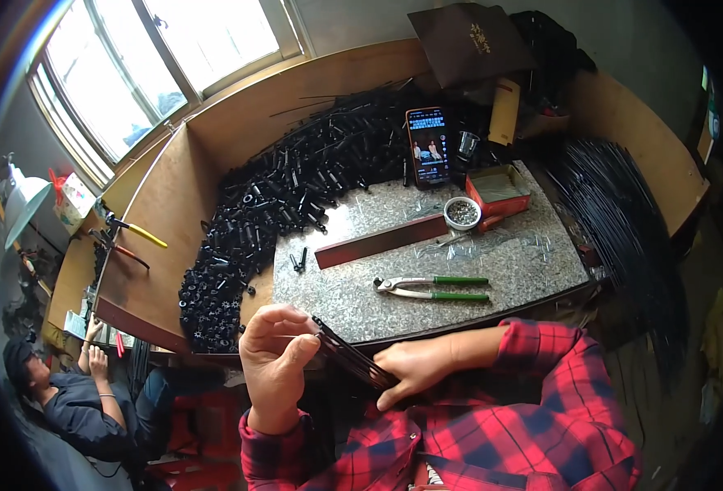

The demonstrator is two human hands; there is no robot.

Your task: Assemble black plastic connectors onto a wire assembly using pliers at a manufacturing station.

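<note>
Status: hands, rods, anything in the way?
Left hand at upper end of dark rods, grip unclear. Right hand grips lower end. Pliers on tabletop, apart from hands.

- big bright window (153, 78) upper left, panes pretty much blown out by daylight
- plain grey wall (353, 23) next to it
- workbench has a speckled stone-look top (341, 299) with curvy-looking wooden side boards (316, 98) (fisheye, lol)
- pale-shaded lamp (30, 204) far left
- red stool (204, 427) lower left
- floor (664, 430) on the right's kinda dim
</note>
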